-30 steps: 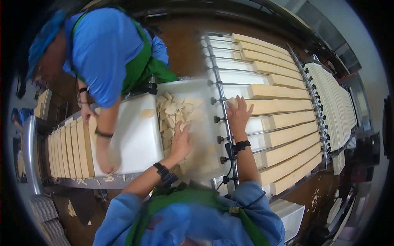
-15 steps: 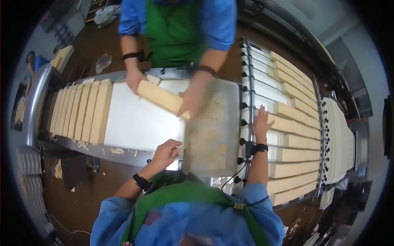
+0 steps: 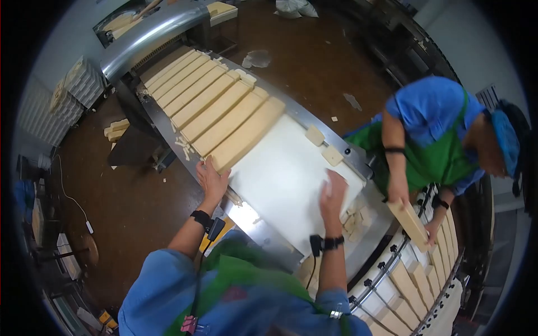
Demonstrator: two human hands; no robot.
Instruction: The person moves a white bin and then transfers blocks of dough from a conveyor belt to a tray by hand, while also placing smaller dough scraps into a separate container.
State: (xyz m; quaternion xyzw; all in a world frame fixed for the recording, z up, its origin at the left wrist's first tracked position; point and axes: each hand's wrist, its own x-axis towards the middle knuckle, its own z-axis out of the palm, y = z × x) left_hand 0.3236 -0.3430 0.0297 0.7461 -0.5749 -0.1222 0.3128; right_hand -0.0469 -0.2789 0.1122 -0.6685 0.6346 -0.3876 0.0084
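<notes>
A long pale slab (image 3: pixel 249 131) lies across a white conveyor belt (image 3: pixel 280 179), last in a close-packed row of slabs (image 3: pixel 196 92) that runs back toward a curved metal hood (image 3: pixel 145 31). The person's left hand (image 3: pixel 212 180) rests against the slab's near end at the belt's near edge, fingers stretched out and not closed around it. The right hand (image 3: pixel 333 195) lies flat on bare belt, well apart from the slab, fingers extended and holding nothing; it is slightly blurred.

Two small square offcuts (image 3: pixel 323 145) sit by the belt's far rim. Just past the right hand, a heap of scraps (image 3: pixel 356 221) fills a tray. Across the belt, a co-worker in a green apron (image 3: pixel 431 151) holds another slab (image 3: pixel 410 224) in both hands over a roller rack (image 3: pixel 414 280) already loaded with slabs.

Bare white belt stays open between the row and the right hand. Crumbs (image 3: pixel 182 147) litter the near metal rail, with brown floor (image 3: pixel 129 207) below it.
</notes>
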